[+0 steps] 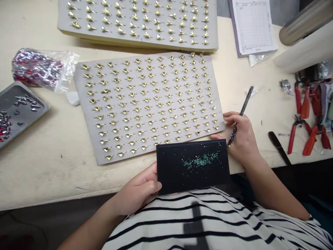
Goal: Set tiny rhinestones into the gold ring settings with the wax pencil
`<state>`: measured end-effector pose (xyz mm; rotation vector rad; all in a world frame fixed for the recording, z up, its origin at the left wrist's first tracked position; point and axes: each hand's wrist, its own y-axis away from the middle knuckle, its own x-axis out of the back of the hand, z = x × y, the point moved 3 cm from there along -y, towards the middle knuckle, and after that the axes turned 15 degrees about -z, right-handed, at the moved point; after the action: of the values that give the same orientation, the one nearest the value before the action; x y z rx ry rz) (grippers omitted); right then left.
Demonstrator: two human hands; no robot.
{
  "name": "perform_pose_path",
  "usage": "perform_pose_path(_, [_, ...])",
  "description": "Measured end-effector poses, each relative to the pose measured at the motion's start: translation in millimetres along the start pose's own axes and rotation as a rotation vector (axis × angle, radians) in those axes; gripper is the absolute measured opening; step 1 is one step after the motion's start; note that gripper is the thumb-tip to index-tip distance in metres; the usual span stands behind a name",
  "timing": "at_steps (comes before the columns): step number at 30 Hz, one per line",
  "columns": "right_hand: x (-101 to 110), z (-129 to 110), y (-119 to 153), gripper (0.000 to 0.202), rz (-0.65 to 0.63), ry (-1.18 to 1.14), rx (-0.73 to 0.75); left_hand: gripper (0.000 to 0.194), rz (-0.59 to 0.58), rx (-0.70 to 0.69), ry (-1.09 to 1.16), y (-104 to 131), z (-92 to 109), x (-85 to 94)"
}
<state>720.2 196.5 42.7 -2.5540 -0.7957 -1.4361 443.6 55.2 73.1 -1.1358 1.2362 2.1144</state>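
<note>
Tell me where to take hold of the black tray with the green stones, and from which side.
Grip the black tray by its short left edge, coming from the left, as the left hand does. The green stones lie loose in the middle and right, so fingers stay at the rim and the tray stays level. The right hand holds the pick tool.

Black tray (169,173): flat at table edge, strewn with tiny green stones (201,160). Dark pick tool (240,116): slender, tilted, beside tray.
</note>
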Motion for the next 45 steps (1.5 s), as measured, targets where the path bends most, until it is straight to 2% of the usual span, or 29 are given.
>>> perform_pose_path(6, [5,2,-2,0.051,-0.035,-0.071,0.099,0.054,0.114,-0.046,0.066,6,2,-3.5])
perform_pose_path(9, [6,1,-3,0.048,-0.043,-0.061,0.173,0.053,0.121,-0.076,0.049,10,3,-3.4])
perform_pose_path(12, [7,0,-1,0.041,-0.041,0.007,0.225,0.054,0.105,-0.101,0.026,15,4,-3.1])
perform_pose_path(17, [6,-1,8,0.034,0.015,0.128,0.271,0.051,0.156,-0.109,0.005,22,7,-0.4])
perform_pose_path(23, [6,-6,26,0.032,0.043,0.169,0.254,0.045,0.216,-0.119,0.022,24,10,2.3])
perform_pose_path(27, [6,-5,38,0.032,0.086,0.216,0.24,0.043,0.181,-0.123,-0.053,17,16,2.7])
perform_pose_path(31, [8,0,43,0.03,0.123,0.233,0.213,0.049,0.17,-0.11,-0.067,7,21,4.3])
perform_pose_path(35, [8,6,39,0.027,0.137,0.22,0.165,0.048,0.193,-0.109,-0.08,-3,26,1.5])
perform_pose_path(38, [9,7,31,0.027,0.134,0.198,0.125,0.046,0.252,-0.11,-0.1,-8,29,-1.7])
perform_pose_path(41, [13,6,25,0.03,0.103,0.168,0.103,0.049,0.289,-0.172,-0.135,-11,32,-1.0])
perform_pose_path(43, [18,6,24,0.037,0.078,0.112,0.094,0.052,0.295,-0.214,-0.153,-13,33,1.7])
perform_pose_path(45, [25,7,24,0.04,0.127,-0.029,0.075,0.054,0.297,-0.227,-0.152,-13,31,4.4])
